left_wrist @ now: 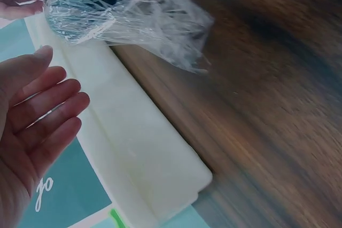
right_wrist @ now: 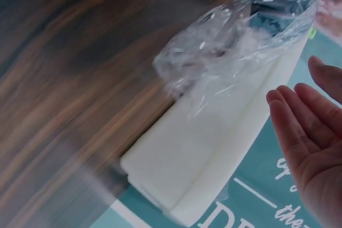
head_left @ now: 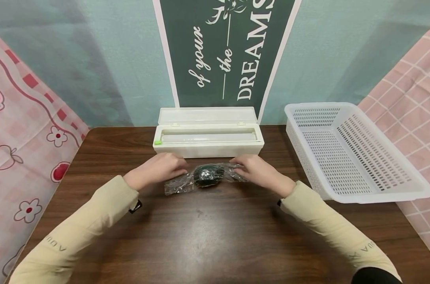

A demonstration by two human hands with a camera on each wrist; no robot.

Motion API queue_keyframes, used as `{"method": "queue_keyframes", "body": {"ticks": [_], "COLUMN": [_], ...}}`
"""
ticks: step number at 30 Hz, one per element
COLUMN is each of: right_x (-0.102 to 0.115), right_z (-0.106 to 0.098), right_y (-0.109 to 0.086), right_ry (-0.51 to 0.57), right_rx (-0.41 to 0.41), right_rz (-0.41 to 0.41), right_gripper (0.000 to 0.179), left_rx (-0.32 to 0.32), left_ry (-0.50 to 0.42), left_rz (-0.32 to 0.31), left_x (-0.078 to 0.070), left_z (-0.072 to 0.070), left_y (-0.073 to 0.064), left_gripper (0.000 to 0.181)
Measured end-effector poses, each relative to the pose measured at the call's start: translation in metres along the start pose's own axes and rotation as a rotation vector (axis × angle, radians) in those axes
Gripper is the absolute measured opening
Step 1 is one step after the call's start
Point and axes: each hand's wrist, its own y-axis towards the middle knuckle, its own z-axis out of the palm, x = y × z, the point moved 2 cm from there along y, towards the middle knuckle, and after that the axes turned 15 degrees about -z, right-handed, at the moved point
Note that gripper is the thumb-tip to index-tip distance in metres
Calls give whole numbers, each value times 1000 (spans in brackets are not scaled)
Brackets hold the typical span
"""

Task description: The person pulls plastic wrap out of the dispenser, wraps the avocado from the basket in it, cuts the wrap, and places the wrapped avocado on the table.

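A dark green, rounded thing (head_left: 208, 174) lies on the table, wrapped in clear cling film (head_left: 180, 185); its kind is hard to tell through the shiny film. Loose film tails stick out at both ends. My left hand (head_left: 161, 167) is by the left tail, and my right hand (head_left: 260, 172) is over the right tail. In the left wrist view the left hand (left_wrist: 43, 116) has relaxed fingers apart from the crumpled film (left_wrist: 160, 25). Similarly, the right hand (right_wrist: 312, 129) shows loosely extended fingers holding nothing in the right wrist view.
Directly behind the wrapped thing stands a white cling film dispenser (head_left: 207, 151), its lid (head_left: 207, 116) raised and a film roll (head_left: 209, 137) inside. To the right is a white perforated plastic basket (head_left: 328, 157). Fabric hangs around the back and sides of the brown table (head_left: 200, 244).
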Motion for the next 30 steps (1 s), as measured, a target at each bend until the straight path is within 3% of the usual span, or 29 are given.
{"method": "queue_keyframes", "body": {"ticks": [3, 17, 30], "right_x": [5, 10, 2], "right_z": [2, 18, 30], "right_y": [5, 26, 36], "right_ry": [-5, 34, 67], "right_rx": [-12, 2, 63], "right_rz": [-17, -1, 57], "right_gripper": [26, 39, 43], "left_rx": [12, 166, 256], "left_ry": [-45, -285, -373], "left_rz": [-28, -170, -196], "left_x": [-1, 4, 8], "left_z": [0, 15, 26], "left_y": [7, 29, 37], "left_gripper": [8, 38, 43]}}
